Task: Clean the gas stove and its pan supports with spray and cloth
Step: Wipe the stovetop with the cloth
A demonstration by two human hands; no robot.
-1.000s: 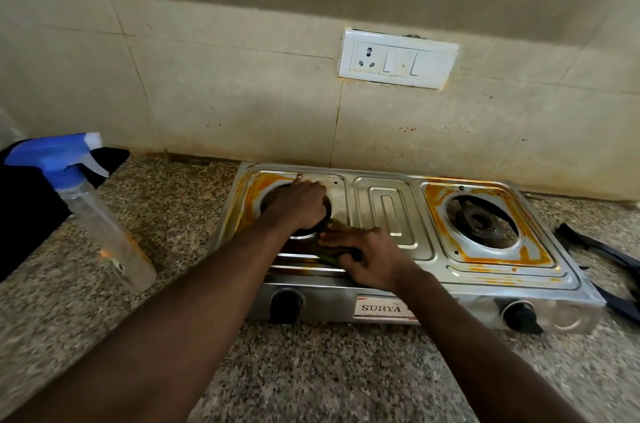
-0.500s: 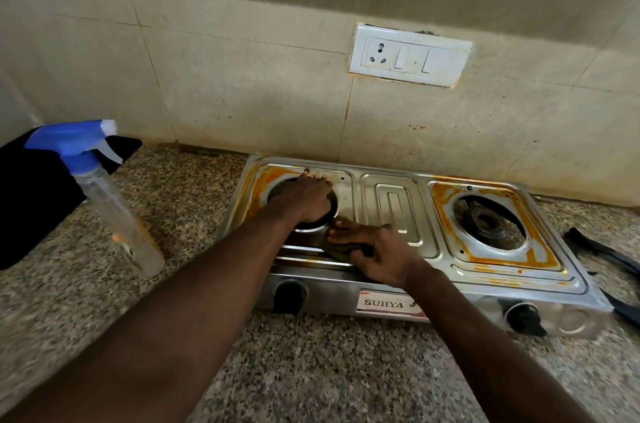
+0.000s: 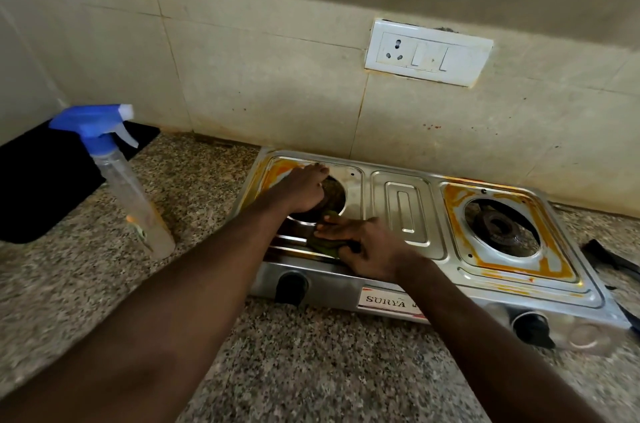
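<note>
A two-burner steel gas stove [image 3: 403, 204] stands on the granite counter, with orange stains around both burner wells. My left hand [image 3: 304, 190] rests over the left burner [image 3: 334, 194], fingers curled on it and covering most of it. My right hand [image 3: 367, 248] presses a green cloth [image 3: 322, 244] onto the stove top just in front of that burner. The right burner [image 3: 498, 228] lies bare, ringed with orange grime. A clear spray bottle [image 3: 128, 180] with a blue trigger head stands upright on the counter left of the stove. Black pan supports [image 3: 613, 258] lie at the right edge.
A black mat [image 3: 41, 177] lies at the far left behind the bottle. A white switch-and-socket plate [image 3: 427, 55] hangs on the tiled wall above the stove. Two black knobs [image 3: 292, 284] stick out of the stove front. Speckled granite counter [image 3: 311, 363] stretches in front.
The view has shifted, so the stove sits further right and lower. My left hand has slid a little toward the burner's back left; my right hand keeps the cloth at the front.
</note>
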